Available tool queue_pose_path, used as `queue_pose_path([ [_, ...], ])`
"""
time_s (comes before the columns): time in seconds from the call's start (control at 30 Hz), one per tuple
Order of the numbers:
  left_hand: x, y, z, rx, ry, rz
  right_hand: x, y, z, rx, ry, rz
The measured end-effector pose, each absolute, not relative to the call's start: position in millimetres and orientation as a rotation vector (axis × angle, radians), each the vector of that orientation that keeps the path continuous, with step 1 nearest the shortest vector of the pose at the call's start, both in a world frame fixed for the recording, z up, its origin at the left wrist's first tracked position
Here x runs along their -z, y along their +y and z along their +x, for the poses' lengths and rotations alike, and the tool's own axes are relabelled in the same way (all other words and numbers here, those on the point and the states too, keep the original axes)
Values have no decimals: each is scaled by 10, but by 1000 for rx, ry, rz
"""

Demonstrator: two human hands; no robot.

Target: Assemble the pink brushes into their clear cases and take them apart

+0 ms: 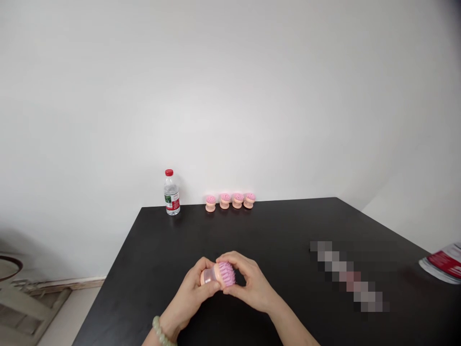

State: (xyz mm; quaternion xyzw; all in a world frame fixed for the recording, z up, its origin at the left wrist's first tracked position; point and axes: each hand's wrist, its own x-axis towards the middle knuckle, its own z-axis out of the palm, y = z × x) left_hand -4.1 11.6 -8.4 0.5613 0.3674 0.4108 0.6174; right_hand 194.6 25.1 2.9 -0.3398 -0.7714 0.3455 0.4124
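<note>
My left hand (pixel 190 295) and my right hand (pixel 250 283) hold a small massage brush (pixel 218 274) between them, low over the black table (pixel 288 230). The left fingers wrap its translucent peach base, and the right fingers curve around the pink bristle head. The brush lies on its side, bristles toward my right. A jade-green bead bracelet (pixel 161 330) circles my left wrist. At the table's far edge stand several matching brushes (pixel 230 202) upright in a row, their bristles up.
A water bottle (pixel 172 192) with a red cap stands at the far left corner of the table. A pixelated patch (pixel 345 276) covers part of the tabletop on the right. A red-and-white brochure (pixel 442 263) lies at the right edge. A white wall rises behind.
</note>
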Motion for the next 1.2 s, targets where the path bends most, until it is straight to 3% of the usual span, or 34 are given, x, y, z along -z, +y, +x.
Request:
queue_pose_path([
  [0.3,145,98,-17,-992,1000,1671,78,286,1912,-742,-1892,-1042],
  [0.5,199,58,-7,-1108,965,2002,147,301,1805,-1281,-1542,-1089],
  [0.63,257,25,-2,-1211,941,1837,110,283,1756,-1443,-1396,-948],
  [1.0,158,106,-19,-1111,1077,1437,115,269,1793,-1215,-1468,-880],
  [1.2,93,136,-60,-1197,893,1406,196,303,1790,-1252,-1390,-885],
])
